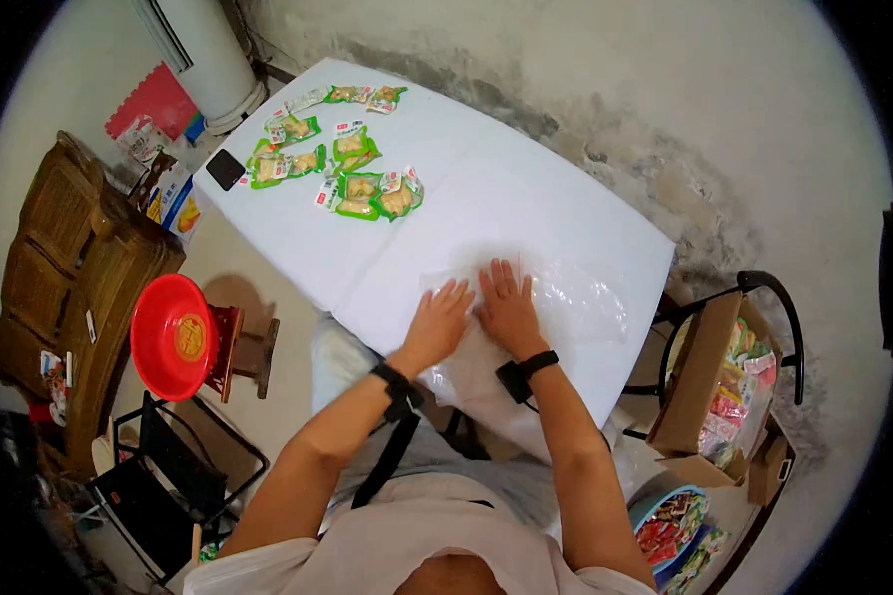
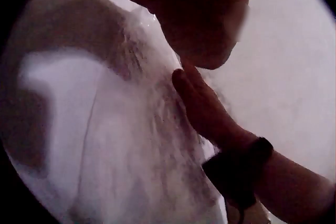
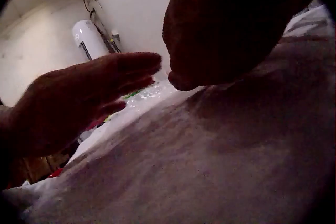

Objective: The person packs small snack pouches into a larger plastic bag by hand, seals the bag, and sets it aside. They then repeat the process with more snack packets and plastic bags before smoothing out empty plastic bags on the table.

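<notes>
A clear plastic sheet or bag lies flat on the white-covered table, near its front edge. On its left part rests my left hand, fingers extended. Beside it my right hand lies on the plastic with straight fingers pointing away from me. The thumbs are close together. In the left wrist view, the right hand shows past the dark near hand. The right wrist view shows the left hand with its fingers straight, next to the dark right hand.
Several green-and-clear snack packets lie at the table's far left, by a black phone-like object. A red basin stands left of the table. Right of it are a cardboard box of packets and a blue tub.
</notes>
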Tool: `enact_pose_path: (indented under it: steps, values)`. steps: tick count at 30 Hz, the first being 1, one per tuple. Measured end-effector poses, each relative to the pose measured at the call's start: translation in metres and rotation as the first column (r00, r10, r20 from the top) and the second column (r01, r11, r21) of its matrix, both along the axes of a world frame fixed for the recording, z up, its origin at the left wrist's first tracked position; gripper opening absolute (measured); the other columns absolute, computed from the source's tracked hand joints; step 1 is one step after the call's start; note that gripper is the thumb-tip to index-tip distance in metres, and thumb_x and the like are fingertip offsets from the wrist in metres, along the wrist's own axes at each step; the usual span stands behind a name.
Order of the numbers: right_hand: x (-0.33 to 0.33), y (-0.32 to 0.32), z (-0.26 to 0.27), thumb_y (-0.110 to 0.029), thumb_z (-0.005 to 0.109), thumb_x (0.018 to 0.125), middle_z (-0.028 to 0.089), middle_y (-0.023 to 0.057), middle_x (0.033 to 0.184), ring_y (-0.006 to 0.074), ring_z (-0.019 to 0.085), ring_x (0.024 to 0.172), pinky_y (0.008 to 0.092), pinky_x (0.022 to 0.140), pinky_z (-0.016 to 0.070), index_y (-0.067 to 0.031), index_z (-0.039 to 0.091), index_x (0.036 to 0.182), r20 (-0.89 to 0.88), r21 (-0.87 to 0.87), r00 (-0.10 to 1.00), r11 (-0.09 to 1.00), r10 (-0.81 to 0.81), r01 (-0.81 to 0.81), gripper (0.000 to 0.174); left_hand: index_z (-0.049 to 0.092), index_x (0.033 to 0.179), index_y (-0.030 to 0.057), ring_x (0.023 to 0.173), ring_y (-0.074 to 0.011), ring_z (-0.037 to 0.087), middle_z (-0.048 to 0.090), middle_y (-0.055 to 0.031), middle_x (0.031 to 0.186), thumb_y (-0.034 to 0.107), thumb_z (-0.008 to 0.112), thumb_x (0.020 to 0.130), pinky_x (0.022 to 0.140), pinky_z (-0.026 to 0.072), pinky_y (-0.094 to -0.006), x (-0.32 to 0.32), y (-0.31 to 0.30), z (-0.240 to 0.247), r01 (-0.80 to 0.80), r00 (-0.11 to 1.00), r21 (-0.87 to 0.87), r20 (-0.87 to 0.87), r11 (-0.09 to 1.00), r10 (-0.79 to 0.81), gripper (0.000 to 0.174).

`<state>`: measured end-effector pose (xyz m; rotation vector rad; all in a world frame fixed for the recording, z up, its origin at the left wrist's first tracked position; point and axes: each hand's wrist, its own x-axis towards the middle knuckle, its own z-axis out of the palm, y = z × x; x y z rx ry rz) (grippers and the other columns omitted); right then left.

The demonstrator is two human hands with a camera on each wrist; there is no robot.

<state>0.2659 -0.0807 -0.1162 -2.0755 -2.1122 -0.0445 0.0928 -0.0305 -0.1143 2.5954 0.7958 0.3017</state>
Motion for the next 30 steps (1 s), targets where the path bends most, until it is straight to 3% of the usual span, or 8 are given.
enact_pose_path:
  steps: [2,7,12,20,22,26,28,30]
  values:
    - [-0.008,-0.007,0.007,-0.041,0.051,0.084,0.021,0.0162,0.145,0.0295,0.018,0.135,0.0569,0.103,0.0184,-0.0065,0.032,0.136,-0.004,-0.055,1.0,0.998,0.0,0.0,0.065,0.038,0.132,0.0069,0.132,-0.0283,0.024,0.032,-0.0113,0.14,0.03,0.051,0.086,0.103,0.0214,-0.0526,0.005,0.016,-0.001,-0.052,0.996,0.14,-0.067,0.989,0.062,0.053]
    - [-0.002,-0.02,0.0,-0.048,0.048,0.084,0.021,0.0161,0.145,0.0297,0.017,0.135,0.0564,0.104,0.0173,-0.004,0.029,0.137,-0.068,-0.13,0.997,0.991,-0.032,0.023,0.071,0.032,0.136,0.0093,0.135,-0.0269,0.015,0.021,-0.009,0.146,0.043,0.044,0.088,0.103,0.0165,-0.0575,-0.011,0.039,-0.001,-0.107,0.971,0.143,-0.197,0.984,0.135,0.06]
    - [-0.004,-0.018,0.006,-0.051,0.048,0.083,0.023,0.0159,0.144,0.0299,0.018,0.134,0.0558,0.105,0.0154,-0.0024,0.028,0.136,-0.045,-0.125,0.99,0.984,-0.132,0.126,0.075,0.03,0.136,0.0085,0.135,-0.0278,0.017,0.023,-0.0105,0.145,0.041,0.049,0.086,0.103,0.0176,-0.0582,-0.014,0.039,-0.002,-0.138,0.967,0.151,-0.193,0.979,0.166,0.062]
    - [0.007,0.013,0.001,-0.048,0.046,0.085,0.022,0.0163,0.144,0.0292,0.016,0.135,0.0557,0.105,0.0141,-0.0022,0.03,0.135,-0.097,-0.105,0.992,0.992,-0.08,0.069,0.069,0.03,0.136,0.0085,0.135,-0.0278,0.018,0.023,-0.0113,0.145,0.041,0.049,0.086,0.103,0.0175,-0.0581,-0.015,0.039,0.001,-0.141,0.972,0.157,-0.166,0.977,0.167,0.062]
    - [0.004,0.015,0.004,-0.047,0.046,0.085,0.02,0.0169,0.144,0.0297,0.015,0.135,0.0559,0.105,0.0141,-0.0022,0.031,0.135,-0.028,0.001,0.975,0.975,-0.221,0.221,0.069,0.03,0.136,0.0083,0.135,-0.0278,0.017,0.023,-0.0113,0.145,0.04,0.049,0.086,0.103,0.0172,-0.0578,-0.016,0.037,0.002,-0.144,0.969,0.148,-0.177,0.978,0.17,0.062]
    - [-0.005,-0.028,0.025,-0.039,0.054,0.083,0.021,0.0187,0.144,0.0315,0.015,0.135,0.0564,0.104,0.0153,-0.0018,0.034,0.133,-0.055,0.003,0.991,0.992,-0.124,0.125,0.066,0.029,0.137,0.007,0.136,-0.0272,0.015,0.02,-0.0116,0.146,0.039,0.049,0.086,0.103,0.0158,-0.0575,-0.013,0.041,-0.004,-0.17,0.967,0.117,-0.171,0.978,0.189,0.063]
    - [-0.012,-0.067,0.033,-0.035,0.059,0.079,0.032,0.0196,0.136,0.0339,0.026,0.129,0.054,0.102,0.022,-0.0019,0.039,0.128,-0.162,-0.016,0.961,0.974,-0.224,0.225,0.062,0.032,0.134,0.005,0.131,-0.0296,0.024,0.027,-0.0132,0.142,0.036,0.052,0.085,0.101,0.0216,-0.0566,-0.009,0.044,-0.006,-0.197,0.971,0.165,-0.104,0.967,0.215,0.062]
    - [-0.013,-0.096,0.033,-0.034,0.06,0.078,0.039,0.0198,0.131,0.0348,0.033,0.124,0.0524,0.099,0.0275,-0.0021,0.043,0.125,-0.216,-0.043,0.926,0.951,-0.308,0.306,0.059,0.039,0.128,0.0023,0.122,-0.0332,0.036,0.039,-0.017,0.133,0.026,0.058,0.082,0.098,0.0278,-0.0526,0.001,0.053,0.0,-0.251,0.96,0.049,0.137,0.967,0.242,0.056]
